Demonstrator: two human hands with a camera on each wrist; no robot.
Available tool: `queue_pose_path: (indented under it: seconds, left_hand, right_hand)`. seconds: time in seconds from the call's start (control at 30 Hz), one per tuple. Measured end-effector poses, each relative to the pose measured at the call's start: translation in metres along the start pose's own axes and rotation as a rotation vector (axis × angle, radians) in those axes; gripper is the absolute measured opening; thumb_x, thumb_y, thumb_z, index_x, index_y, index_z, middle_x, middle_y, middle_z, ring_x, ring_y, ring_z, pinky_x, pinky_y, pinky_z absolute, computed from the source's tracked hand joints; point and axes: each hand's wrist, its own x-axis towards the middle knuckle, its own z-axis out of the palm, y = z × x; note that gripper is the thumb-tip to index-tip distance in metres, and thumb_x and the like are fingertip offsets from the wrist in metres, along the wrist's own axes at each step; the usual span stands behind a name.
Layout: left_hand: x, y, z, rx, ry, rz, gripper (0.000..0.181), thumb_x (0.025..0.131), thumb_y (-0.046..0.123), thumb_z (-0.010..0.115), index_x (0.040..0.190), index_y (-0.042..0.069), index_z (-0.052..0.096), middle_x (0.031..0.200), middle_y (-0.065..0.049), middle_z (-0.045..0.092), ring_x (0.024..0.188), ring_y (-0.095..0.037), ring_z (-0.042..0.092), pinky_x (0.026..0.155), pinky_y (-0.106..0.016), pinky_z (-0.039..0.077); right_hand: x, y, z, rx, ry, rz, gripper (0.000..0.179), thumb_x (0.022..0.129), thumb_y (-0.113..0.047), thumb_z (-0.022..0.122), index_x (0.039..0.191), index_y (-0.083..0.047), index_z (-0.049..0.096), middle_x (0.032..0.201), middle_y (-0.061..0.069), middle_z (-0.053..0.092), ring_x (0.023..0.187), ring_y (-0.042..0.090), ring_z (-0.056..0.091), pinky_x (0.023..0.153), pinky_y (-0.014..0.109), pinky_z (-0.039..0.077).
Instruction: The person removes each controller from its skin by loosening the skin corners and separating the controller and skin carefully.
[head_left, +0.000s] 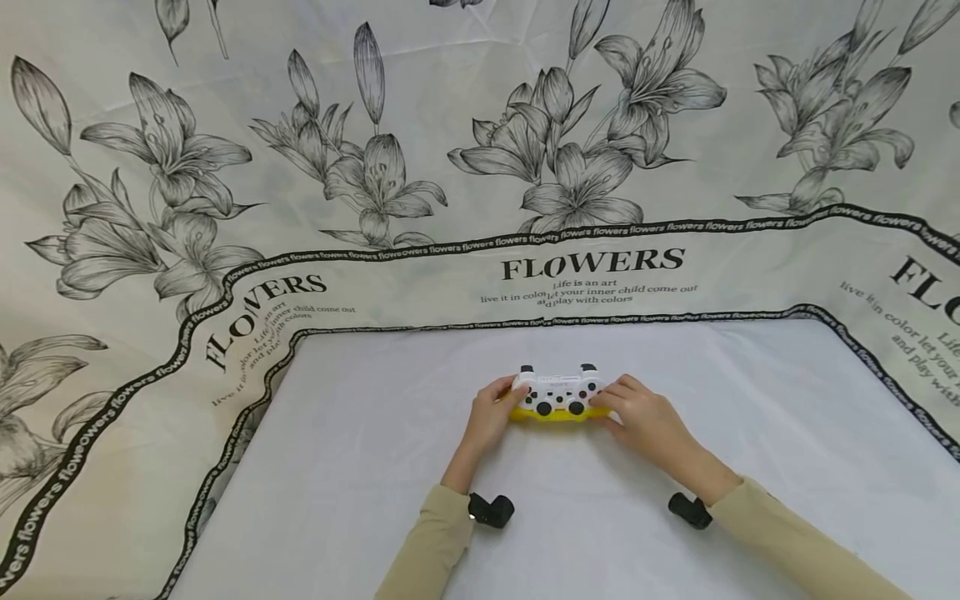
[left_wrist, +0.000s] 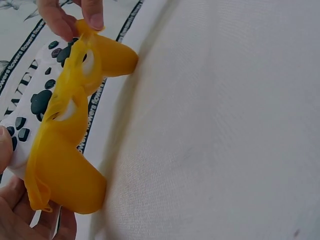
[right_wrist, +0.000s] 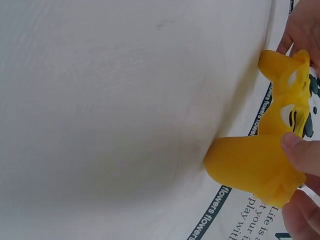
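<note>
Both hands, left hand [head_left: 491, 414] and right hand [head_left: 637, 415], pinch the yellow silicone cover [head_left: 557, 414] half-peeled off the white gamepad [head_left: 558, 389]; uneven pulling could tear it.

Hidden or cut off, as I see it: game controller [head_left: 558, 392], grips covered by both hands; yellow silicone cover [head_left: 557, 414], mostly hidden beneath controller; left hand [left_wrist: 20, 220], cropped at wrist-view edge; right hand [right_wrist: 302, 165], likewise cropped.

White glossy plastic gamepad [head_left: 558, 390] in a soft, matt yellow rubbery cover [left_wrist: 65, 150], on finely woven white cloth [head_left: 600, 517]; smooth, creased floral sheet [head_left: 450, 125] across upper frame.
</note>
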Motion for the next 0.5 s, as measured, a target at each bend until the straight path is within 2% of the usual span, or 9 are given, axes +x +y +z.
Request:
queue_pose_path:
  seconds: [0.13, 0.3, 0.5]
  left_hand:
    - [-0.001, -0.001, -0.001, 0.008, 0.007, -0.007, 0.044, 0.094, 0.038, 0.059, 0.126, 0.008, 0.062, 0.124, -0.008, 0.065, 0.116, -0.022, 0.056, 0.106, -0.042, 0.041]
    - [-0.001, -0.001, -0.001, -0.003, 0.012, -0.026, 0.043, 0.094, 0.038, 0.060, 0.125, 0.009, 0.063, 0.122, -0.007, 0.066, 0.114, -0.020, 0.057, 0.105, -0.042, 0.042]
    - [0.002, -0.002, 0.000, 0.009, 0.003, -0.020, 0.044, 0.094, 0.042, 0.058, 0.125, 0.011, 0.063, 0.119, -0.004, 0.067, 0.107, -0.016, 0.057, 0.100, -0.037, 0.045]
  right_hand:
    - [-0.001, 0.004, 0.003, -0.008, -0.001, -0.040, 0.032, 0.059, 0.003, 0.086, 0.086, -0.009, 0.072, 0.085, 0.002, 0.069, 0.081, 0.017, 0.059, 0.067, 0.031, 0.056]
    - [0.003, 0.009, 0.006, -0.029, -0.018, -0.083, 0.027, 0.060, 0.008, 0.082, 0.079, -0.007, 0.071, 0.079, 0.001, 0.067, 0.076, 0.017, 0.057, 0.064, 0.030, 0.054]
    - [0.006, 0.014, 0.007, -0.024, -0.071, -0.041, 0.025, 0.059, 0.003, 0.085, 0.073, -0.010, 0.070, 0.072, -0.002, 0.068, 0.068, 0.014, 0.057, 0.062, 0.029, 0.053]
